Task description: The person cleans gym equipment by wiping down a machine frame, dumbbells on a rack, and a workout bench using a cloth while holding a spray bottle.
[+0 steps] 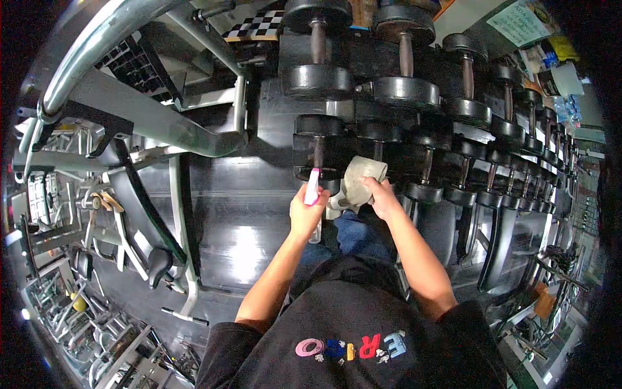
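My left hand [306, 211] is closed around a spray bottle [313, 185] with a white and pink head; most of its body is hidden beneath my fingers. In my right hand [385, 200] is a pale grey-beige cloth [357, 180], gripped at its right side with the lower part hanging down. Both hands are in front of the lower row of a dumbbell rack. Just beyond my left hand is a black dumbbell [318, 152] with a metal handle. Behind the cloth, another dumbbell [378, 131] is partly covered.
Larger dumbbells [406, 55] fill the upper rack row, which runs off to the right. A grey-framed exercise machine [162, 117] and a black padded bench [146, 207] stand at left. Dark shiny flooring [233, 220] lies between. Bottles and a paper sign [518, 23] are at upper right.
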The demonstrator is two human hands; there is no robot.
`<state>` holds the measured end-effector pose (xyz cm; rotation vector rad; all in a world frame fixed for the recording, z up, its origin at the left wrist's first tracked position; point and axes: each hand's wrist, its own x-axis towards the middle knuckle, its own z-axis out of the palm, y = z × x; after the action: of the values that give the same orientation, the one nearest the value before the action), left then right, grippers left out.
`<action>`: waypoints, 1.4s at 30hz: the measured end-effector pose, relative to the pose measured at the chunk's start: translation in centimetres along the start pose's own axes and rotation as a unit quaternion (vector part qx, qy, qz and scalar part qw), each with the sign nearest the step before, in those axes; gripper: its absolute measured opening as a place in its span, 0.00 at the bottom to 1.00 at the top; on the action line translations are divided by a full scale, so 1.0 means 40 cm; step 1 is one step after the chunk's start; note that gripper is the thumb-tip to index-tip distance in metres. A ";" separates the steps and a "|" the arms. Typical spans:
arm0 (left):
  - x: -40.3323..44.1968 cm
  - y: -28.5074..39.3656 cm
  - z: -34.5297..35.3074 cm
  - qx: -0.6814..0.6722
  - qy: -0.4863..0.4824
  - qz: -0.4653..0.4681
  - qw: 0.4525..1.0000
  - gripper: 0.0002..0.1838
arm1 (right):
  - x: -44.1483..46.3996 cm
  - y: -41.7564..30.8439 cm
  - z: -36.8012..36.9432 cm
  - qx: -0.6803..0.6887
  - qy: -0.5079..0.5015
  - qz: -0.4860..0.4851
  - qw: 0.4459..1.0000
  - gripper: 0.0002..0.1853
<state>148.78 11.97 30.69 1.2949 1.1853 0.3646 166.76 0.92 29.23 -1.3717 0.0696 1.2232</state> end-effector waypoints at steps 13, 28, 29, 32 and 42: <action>0.035 -0.007 0.020 0.024 0.024 -0.006 0.999 0.12 | -0.006 0.031 -0.014 -0.019 0.024 -0.012 0.999 0.19; 0.033 -0.025 0.000 -0.134 0.090 -0.010 0.987 0.05 | -0.025 0.050 -0.033 -0.067 0.040 -0.005 0.997 0.19; 0.037 -0.024 0.000 -0.127 0.080 -0.021 0.988 0.05 | -0.024 0.052 -0.037 -0.067 0.041 -0.005 0.997 0.19; 0.037 -0.007 0.010 -0.115 0.068 -0.020 0.991 0.06 | -0.019 0.063 -0.049 -0.072 0.039 0.011 0.997 0.18; 0.018 -0.017 0.063 0.019 -0.012 0.025 0.999 0.13 | -0.009 0.086 -0.072 -0.050 0.061 0.002 0.997 0.16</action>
<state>150.91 10.96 29.33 1.3597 1.1470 0.3640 165.99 -2.36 26.26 -1.5342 0.0975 1.1597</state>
